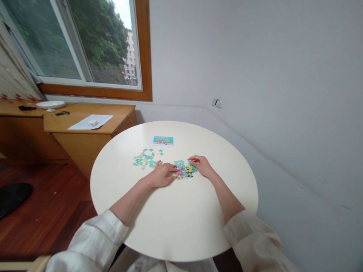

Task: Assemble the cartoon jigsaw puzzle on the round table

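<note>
A partly joined jigsaw puzzle (185,170) with pink and yellow cartoon figures lies flat on the round white table (176,223). My left hand (163,175) rests at its left edge, fingers stretched out and touching it, one finger raised. At the upper right edge my right hand (200,164) is closed in a pinch, seemingly on a small teal puzzle piece that the fingertips mostly cover. Loose teal puzzle pieces (144,158) are scattered to the left, beyond my left hand. A picture card (163,141) with similar figures lies farther back.
A wooden desk (121,115) stands behind the table on the left, bearing a sheet of paper (81,124) with a small white object, and a white plate (51,104). A wall (283,94) with a socket (217,103) rises behind and to the right.
</note>
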The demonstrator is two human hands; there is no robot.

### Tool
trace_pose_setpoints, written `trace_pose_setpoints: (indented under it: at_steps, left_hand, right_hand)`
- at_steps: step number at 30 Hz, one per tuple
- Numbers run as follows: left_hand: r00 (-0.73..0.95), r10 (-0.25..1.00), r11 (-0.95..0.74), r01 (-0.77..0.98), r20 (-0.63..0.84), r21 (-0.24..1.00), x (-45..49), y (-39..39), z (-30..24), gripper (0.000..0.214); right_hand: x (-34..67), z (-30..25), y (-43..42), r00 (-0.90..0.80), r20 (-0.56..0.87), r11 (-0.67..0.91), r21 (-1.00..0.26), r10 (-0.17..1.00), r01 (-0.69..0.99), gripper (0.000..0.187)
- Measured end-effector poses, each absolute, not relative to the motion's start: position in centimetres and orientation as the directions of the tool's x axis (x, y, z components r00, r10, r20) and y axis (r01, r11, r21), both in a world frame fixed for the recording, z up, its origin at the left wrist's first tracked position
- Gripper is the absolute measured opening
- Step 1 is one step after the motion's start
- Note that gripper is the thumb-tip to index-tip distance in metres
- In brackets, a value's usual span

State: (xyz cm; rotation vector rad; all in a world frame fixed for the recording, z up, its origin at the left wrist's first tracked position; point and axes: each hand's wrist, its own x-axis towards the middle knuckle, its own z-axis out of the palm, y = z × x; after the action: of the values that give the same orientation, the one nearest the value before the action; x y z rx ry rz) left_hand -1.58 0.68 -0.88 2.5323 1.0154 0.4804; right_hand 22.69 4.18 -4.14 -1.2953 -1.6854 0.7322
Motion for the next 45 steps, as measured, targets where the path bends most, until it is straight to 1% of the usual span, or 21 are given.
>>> trace_pose_setpoints:
  at_steps: [4,8,15,18,21,24,27,31,33,35,37,39,41,45]
  left_hand:
    - [0.684,0.712,-0.667,0.587,0.159,0.46,-1.6,0.7,-0.9,0.036]
    - [0.693,0.706,-0.674,0.594,0.147,0.439,-1.6,0.7,-0.9,0.037]
    - [0.705,0.698,-0.681,0.599,0.125,0.421,-1.6,0.6,-0.6,0.039]
    - [0.701,0.701,-0.676,0.596,0.131,0.433,-1.6,0.7,-0.9,0.039]
    - [0.693,0.704,-0.676,0.585,0.157,0.449,-1.6,0.8,-1.2,0.038]
    - [0.689,0.706,-0.673,0.581,0.164,0.458,-1.6,0.8,-1.2,0.038]
    - [0.692,0.706,-0.671,0.588,0.149,0.452,-1.6,0.8,-1.0,0.039]
    - [0.693,0.709,-0.667,0.603,0.126,0.437,-1.6,0.7,-0.9,0.04]
    - [0.694,0.708,-0.669,0.599,0.131,0.441,-1.6,0.7,-0.9,0.04]
    - [0.685,0.712,-0.668,0.592,0.154,0.451,-1.6,0.6,-0.9,0.038]
    - [0.669,0.717,-0.668,0.579,0.197,0.468,-1.5,0.6,-0.8,0.034]
    - [0.647,0.72,-0.671,0.555,0.252,0.492,-1.5,0.7,-0.6,0.029]
    - [0.615,0.731,-0.664,0.54,0.297,0.517,-1.6,0.9,-0.4,0.026]
    - [0.539,0.79,-0.597,0.571,0.292,0.564,-1.9,1.3,-0.4,0.025]
  right_hand:
    - [22.7,-4.2,4.2,-0.104,0.281,0.297,-0.838,0.954,0.458,0.022]
    - [22.7,-4.1,4.2,-0.118,0.286,0.307,-0.826,0.951,0.473,0.022]
    - [22.9,-4.4,4.4,-0.131,0.327,0.343,-0.76,0.936,0.551,0.018]
    - [22.8,-4.4,4.3,-0.111,0.314,0.316,-0.737,0.943,0.597,0.017]
    - [22.6,-4.1,4.1,-0.08,0.287,0.263,-0.683,0.955,0.681,0.015]
    - [22.3,-3.6,3.8,-0.022,0.29,0.205,-0.618,0.957,0.759,0.021]
    - [22.0,-3.2,3.6,0.009,0.289,0.172,-0.594,0.957,0.786,0.027]
    - [22.0,-3.3,3.6,0.01,0.275,0.164,-0.6,0.961,0.783,0.028]
    - [22.1,-3.6,3.8,0.013,0.288,0.177,-0.621,0.957,0.763,0.028]
    - [22.2,-3.9,4.0,0.007,0.316,0.216,-0.667,0.949,0.713,0.027]
    - [22.4,-4.1,4.2,0.012,0.337,0.254,-0.732,0.941,0.632,0.02]
    - [22.7,-4.1,4.3,0.047,0.333,0.252,-0.791,0.942,0.557,0.012]
    - [23.0,-4.0,4.3,0.082,0.305,0.221,-0.826,0.949,0.519,0.009]
    - [23.3,-3.4,3.7,0.08,0.256,0.168,-0.808,0.963,0.565,0.016]
